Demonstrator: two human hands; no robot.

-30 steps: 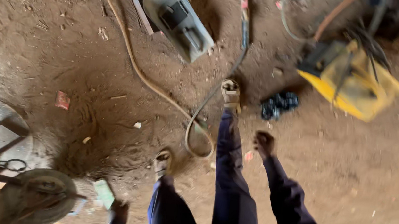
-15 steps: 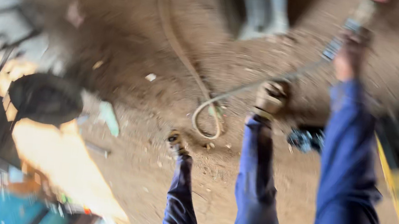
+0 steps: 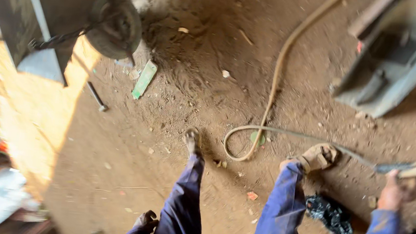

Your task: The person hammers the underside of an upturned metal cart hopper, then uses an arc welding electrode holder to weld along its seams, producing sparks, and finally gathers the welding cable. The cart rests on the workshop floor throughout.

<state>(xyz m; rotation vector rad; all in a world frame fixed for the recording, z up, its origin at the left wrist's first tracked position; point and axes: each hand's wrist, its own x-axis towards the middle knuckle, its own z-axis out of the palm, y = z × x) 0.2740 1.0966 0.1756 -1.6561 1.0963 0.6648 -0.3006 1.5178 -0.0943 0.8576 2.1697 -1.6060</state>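
Note:
I stand on a dirt floor in blue trousers, with one shoe (image 3: 193,139) ahead at centre and the other shoe (image 3: 319,156) to its right. My right hand (image 3: 395,190), in a blue sleeve at the right edge, grips a long handled tool (image 3: 415,169) with a reddish end. A thin grey cable (image 3: 312,138) runs left from the tool across the floor. My left hand (image 3: 145,222) looks dark and hangs low beside my left thigh, its fingers curled. Nothing shows in that hand.
A tan hose (image 3: 279,70) loops on the dirt ahead. A grey metal machine (image 3: 391,63) sits top right, and a dark wheel (image 3: 118,28) on a frame top left. A green flat piece (image 3: 144,79), a small metal bolt (image 3: 97,96) and a black crumpled bag (image 3: 330,215) lie around.
The view has swung and steadied, and the wheel now sits at top left. My right arm, raised high before, is lower at the right edge and still grips the tool.

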